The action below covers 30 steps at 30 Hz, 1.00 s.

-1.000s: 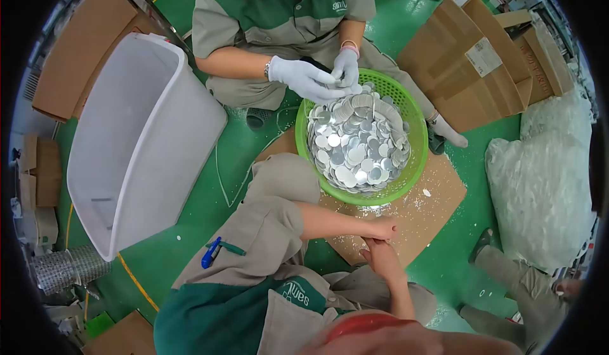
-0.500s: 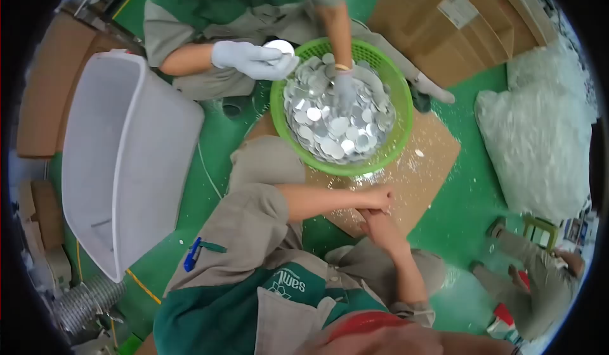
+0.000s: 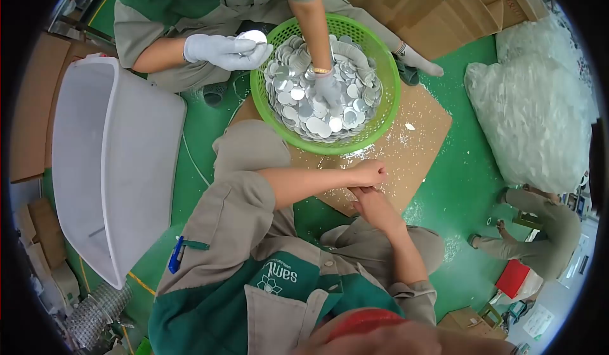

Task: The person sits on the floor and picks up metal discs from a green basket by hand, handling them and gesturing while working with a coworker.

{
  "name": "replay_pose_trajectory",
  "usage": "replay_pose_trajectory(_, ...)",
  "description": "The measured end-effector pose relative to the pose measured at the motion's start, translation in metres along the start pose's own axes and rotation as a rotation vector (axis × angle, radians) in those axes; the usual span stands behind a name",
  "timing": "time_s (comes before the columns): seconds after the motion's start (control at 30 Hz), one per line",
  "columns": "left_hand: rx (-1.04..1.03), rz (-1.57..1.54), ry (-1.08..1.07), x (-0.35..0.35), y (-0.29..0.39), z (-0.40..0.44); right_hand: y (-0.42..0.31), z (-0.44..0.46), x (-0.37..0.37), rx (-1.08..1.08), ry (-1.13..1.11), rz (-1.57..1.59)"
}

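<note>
My left hand (image 3: 368,173) is closed in a loose fist with nothing visible in it. Just below it, my right hand (image 3: 374,204) touches its underside, its fingers curled and partly hidden. Beyond both hands stands a green perforated basket (image 3: 388,101) filled with flat, round silvery discs (image 3: 317,125). A person opposite has one gloved hand (image 3: 327,89) down among the discs. The other gloved hand (image 3: 222,52) holds some pale discs (image 3: 252,36) left of the basket rim. My hands are apart from the basket and from the co-worker's hands.
Brown cardboard (image 3: 422,136) lies under the basket, sprinkled with white bits. A large white tub (image 3: 143,165) stands at left. Cardboard boxes (image 3: 425,12) are at the upper right, above a bulging clear plastic bag (image 3: 530,120). Another person (image 3: 549,234) bends at the far right.
The co-worker's hands have separated, one into the basket and the other leftward with discs. The view has shifted, and the person at right shows more fully. My hands remain together.
</note>
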<state>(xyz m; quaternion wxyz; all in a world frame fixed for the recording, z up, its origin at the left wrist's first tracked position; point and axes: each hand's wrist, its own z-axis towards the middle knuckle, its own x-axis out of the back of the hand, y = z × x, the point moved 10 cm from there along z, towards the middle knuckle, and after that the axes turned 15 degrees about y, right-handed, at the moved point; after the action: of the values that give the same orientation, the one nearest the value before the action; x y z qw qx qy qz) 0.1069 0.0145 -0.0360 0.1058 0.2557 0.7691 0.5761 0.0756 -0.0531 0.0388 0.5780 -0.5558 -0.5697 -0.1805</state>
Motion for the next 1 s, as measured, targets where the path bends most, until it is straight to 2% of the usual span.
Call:
replay_pose_trajectory(0.3,0.056,-0.055,-0.013,-0.003,-0.008,0.001,0.0,0.0,0.001,0.001,0.015,-0.003)
replay_pose_trajectory(0.63,0.018,-0.01,-0.043,-0.004,-0.008,0.002,0.007,0.0,-0.003,-0.01,0.026,-0.032)
replay_pose_trajectory(0.73,0.002,0.004,-0.075,-0.009,-0.016,0.002,0.021,-0.001,-0.016,-0.123,-0.052,-0.006)
replay_pose_trajectory(0.8,0.059,-0.019,-0.114,-0.004,0.0,-0.009,0.022,-0.002,-0.023,-0.195,-0.239,-0.101)
replay_pose_trajectory(0.83,0.12,-0.109,-0.16,-0.007,-0.001,-0.011,0.024,-0.004,-0.017,-0.18,-0.185,-0.084)
replay_pose_trajectory(0.9,0.087,-0.079,-0.124,-0.014,-0.019,-0.003,0.02,-0.003,-0.021,-0.107,-0.112,-0.033)
replay_pose_trajectory(1.0,0.29,-0.175,-0.186,-0.01,-0.015,-0.011,0.013,-0.002,-0.011,0.03,0.051,-0.029)
